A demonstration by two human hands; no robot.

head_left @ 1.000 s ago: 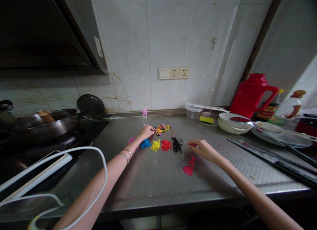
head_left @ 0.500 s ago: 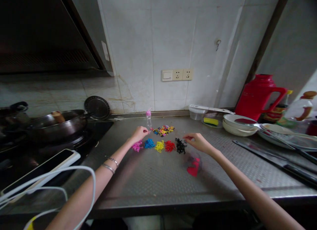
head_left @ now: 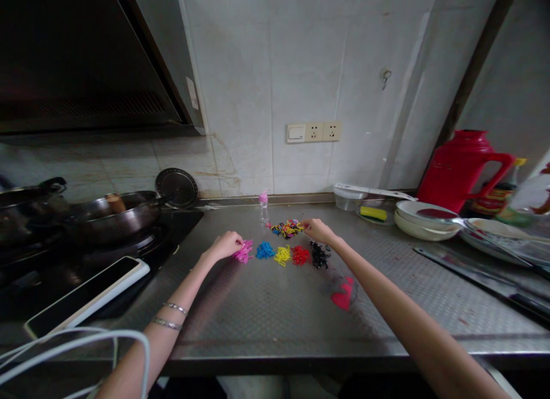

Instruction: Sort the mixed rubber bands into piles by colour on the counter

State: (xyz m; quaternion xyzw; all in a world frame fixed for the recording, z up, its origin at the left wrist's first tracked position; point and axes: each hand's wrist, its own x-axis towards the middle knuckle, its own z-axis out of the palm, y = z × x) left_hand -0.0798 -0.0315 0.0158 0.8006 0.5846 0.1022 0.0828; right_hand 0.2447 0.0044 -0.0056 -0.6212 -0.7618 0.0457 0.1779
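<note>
Hands since the earlier frame: the right hand (head_left: 317, 231) has gone from beside the black pile (head_left: 319, 255) to the right edge of the mixed pile (head_left: 287, 229); the left hand (head_left: 226, 245) has dropped to the pink pile (head_left: 244, 252).
Left hand: fingertips drawn together at the left edge of the pink pile, left of the frame's centre; whether a piece is pinched between them, I cannot tell.
Right hand: fingertips close together at the mixed pile, just right of centre; a bit of yellow shows by them, but whether it is gripped is too small to tell.
Colour piles: below the mixed pile, a row across the middle of the frame runs pink, then the blue pile (head_left: 265, 250), the yellow pile (head_left: 282, 255), the red pile (head_left: 301, 255) and black, all on the metal table (head_left: 258, 319).
Pinch: likely best with thumb and forefinger tips only, one piece at a time, as the loops look thin and apt to tangle.
Release: low over the heap and with fingers spread fully, I judge, so nothing clings or strays into a neighbour.
Spacing: red and black lie close, so drops there seem to want most care.
Nearby: a pink-topped bottle (head_left: 263, 207) stands upright behind the mixed pile.
</note>
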